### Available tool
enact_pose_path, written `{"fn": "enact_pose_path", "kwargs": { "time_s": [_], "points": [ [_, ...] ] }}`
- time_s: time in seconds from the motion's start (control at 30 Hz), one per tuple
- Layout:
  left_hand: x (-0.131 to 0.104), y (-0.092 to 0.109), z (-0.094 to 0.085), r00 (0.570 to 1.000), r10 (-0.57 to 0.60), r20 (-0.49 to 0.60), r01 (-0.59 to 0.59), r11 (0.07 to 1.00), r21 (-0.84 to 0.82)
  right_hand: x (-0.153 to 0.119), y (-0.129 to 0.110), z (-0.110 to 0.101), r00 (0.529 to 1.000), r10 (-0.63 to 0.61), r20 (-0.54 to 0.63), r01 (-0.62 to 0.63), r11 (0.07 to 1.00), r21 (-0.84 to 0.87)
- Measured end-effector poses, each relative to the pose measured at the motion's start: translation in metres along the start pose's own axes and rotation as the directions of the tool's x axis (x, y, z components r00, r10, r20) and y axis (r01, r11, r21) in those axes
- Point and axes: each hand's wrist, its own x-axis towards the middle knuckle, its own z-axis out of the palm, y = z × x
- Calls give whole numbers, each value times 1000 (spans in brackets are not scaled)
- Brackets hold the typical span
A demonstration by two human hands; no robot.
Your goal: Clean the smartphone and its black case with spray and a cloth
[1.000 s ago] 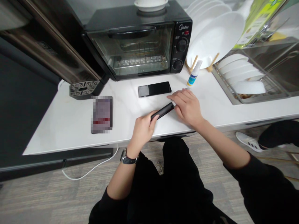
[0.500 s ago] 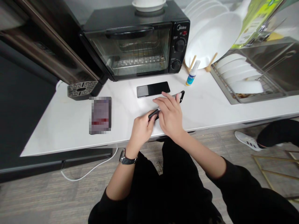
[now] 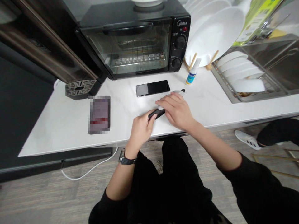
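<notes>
Shift of right hand (image 3: 178,111) toward far end of slim black object (image 3: 160,113); cannot tell grip there. Shows left hand (image 3: 141,128) clamped on near end. Suggests lengthwise stroke.

The one word that reads clearly is "Midea", in pale letters at the top of the oven's (image 3: 135,46) control panel (image 3: 179,43), above a small red lamp (image 3: 184,29). Small pale marks by the two knobs (image 3: 179,42) are too fine to read. The blue label on the bottle (image 3: 192,74) bears white lettering, too blurred to make out. Print on the green pack (image 3: 255,23) and a mark on the dark machine (image 3: 44,37) are likewise illegible.
</notes>
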Motion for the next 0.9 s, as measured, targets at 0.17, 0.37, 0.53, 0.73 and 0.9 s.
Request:
{"fn": "enact_pose_path", "kwargs": {
  "time_s": [0.17,0.37,0.53,0.73,0.9],
  "points": [
    [0,2,-1,1000,-9,5,9,1000,-27,-9,32,-11,975,215,-56,-215,977,14],
    [0,3,-1,1000,-14,3,14,1000,-24,-8,15,-4,924,349,-154,-345,937,50],
    [0,3,-1,1000,-12,2,12,999,-38,1,-21,10,932,336,-137,-334,942,37],
    [0,-5,1,999,27,-20,-25,995,97,10,-66,28,983,178,-52,-173,980,95],
    [-1,-9,3,999,43,-14,-41,991,131,8,-63,21,999,-39,17,38,998,48]
  ]
}}
